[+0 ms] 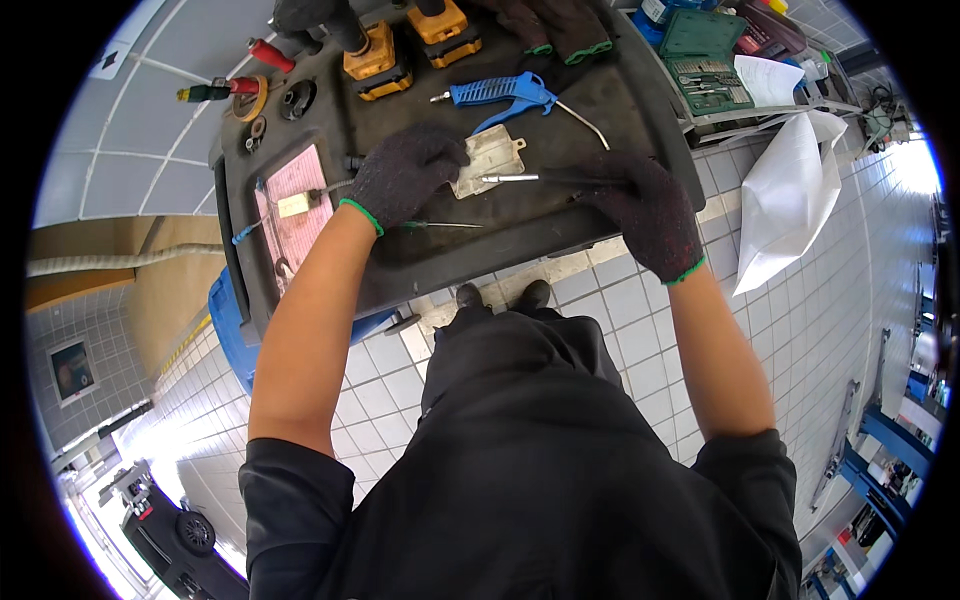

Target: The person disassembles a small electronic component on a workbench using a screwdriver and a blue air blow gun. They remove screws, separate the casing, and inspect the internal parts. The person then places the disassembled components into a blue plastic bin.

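Note:
Both my hands wear dark knit gloves with green cuffs. My left hand (408,178) is closed on the left edge of a thin, pale, worn metal plate (503,156) with a small holed tab. The plate is held just over the dark cart top (540,222). In my right hand (650,212) is a slim driver-like tool with a bright metal shaft (512,178) and a dark handle. Its tip points left and overlaps the plate; whether they touch I cannot tell. Below my left hand lies a thin screwdriver (448,225), its handle partly hidden.
A blue air blow gun (510,95) lies beyond the plate. Cordless tools with yellow batteries (372,60) and dark gloves (560,30) sit farther back. At left is a pink cloth (300,245) under a wired pale block (294,205). A green socket case (705,82) stands right.

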### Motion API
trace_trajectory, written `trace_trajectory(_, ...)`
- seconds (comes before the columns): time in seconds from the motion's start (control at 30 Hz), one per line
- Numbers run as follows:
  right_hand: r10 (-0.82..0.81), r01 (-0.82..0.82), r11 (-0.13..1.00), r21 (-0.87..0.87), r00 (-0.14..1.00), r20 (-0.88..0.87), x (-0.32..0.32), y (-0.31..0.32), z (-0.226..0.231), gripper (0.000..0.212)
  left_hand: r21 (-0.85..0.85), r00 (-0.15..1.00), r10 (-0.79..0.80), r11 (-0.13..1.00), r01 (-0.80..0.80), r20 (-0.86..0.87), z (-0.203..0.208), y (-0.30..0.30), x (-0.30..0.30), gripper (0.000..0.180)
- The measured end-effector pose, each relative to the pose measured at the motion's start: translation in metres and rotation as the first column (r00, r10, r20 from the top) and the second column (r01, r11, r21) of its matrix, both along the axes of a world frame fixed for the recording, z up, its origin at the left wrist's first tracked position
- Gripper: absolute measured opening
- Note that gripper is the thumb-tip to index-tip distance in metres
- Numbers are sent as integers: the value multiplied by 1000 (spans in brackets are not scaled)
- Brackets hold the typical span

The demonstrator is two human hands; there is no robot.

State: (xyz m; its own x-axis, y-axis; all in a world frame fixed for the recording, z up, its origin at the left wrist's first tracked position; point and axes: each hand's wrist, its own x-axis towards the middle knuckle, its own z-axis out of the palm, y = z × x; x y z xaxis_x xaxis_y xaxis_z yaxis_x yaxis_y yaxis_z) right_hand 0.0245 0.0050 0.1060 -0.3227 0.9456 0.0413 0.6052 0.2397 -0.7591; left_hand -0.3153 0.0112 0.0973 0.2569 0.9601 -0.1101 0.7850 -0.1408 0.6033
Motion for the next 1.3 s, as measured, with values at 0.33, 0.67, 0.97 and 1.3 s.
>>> trace_trajectory(0.33, -67, 1, 985, -174, 927, -370, -18, -38, -4, 34, 318, 980, -197, 931, 178, 27, 4, -20, -15, 34)
trace_trajectory(0.67, -226, 194, 971, -138, 935, -273, -49, -63, 5, 34, 387, 940, -340, 866, 316, -8, -6, -13, -18, 29)
trace_trajectory(0.97, -488, 283, 848, -449, 748, -449, -50, -74, -8, 35, 386, 873, -479, 792, 473, -87, -12, 12, -25, 18)
trace_trajectory(1.3, -573, 405, 817, -411, 647, -503, 6, -41, -14, 33, 300, 927, -334, 879, 371, -171, -4, -3, -17, 12)
